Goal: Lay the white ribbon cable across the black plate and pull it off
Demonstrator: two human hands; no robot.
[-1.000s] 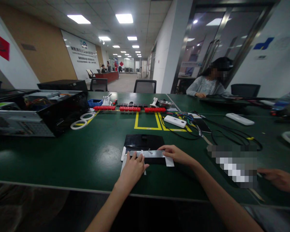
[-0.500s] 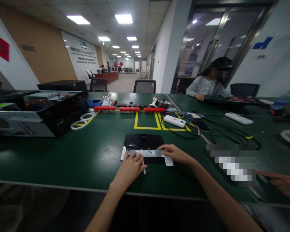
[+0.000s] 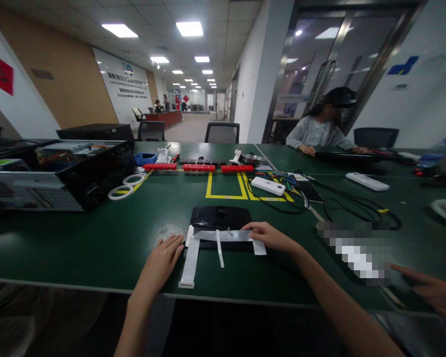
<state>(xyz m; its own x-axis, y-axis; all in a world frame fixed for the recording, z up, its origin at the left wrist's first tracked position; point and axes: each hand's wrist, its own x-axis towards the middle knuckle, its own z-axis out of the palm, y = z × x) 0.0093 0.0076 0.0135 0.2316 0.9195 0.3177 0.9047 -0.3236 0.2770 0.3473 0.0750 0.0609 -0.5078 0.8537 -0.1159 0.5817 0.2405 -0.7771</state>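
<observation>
Tabletop point(image 3: 78, 248) extends leftward from loosely spread left hand point(image 3: 162, 255); right hand point(image 3: 273, 239) pinches silver strip point(image 3: 208, 236) endwise.

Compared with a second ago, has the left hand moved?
Yes: judged against the yellow tape rectangle, the left hand has moved left, off the silver strip.

Light panels point(image 3: 189, 29), mesh-backed chairs point(image 3: 222, 133), a reception desk point(image 3: 165, 118) and a lettered wall sign point(image 3: 124, 79) showed this was an office.

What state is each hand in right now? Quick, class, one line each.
Left hand: open, nothing seen in it, beside the panel.
Right hand: at the right end of the strip; whether it grips cannot be told.
</observation>
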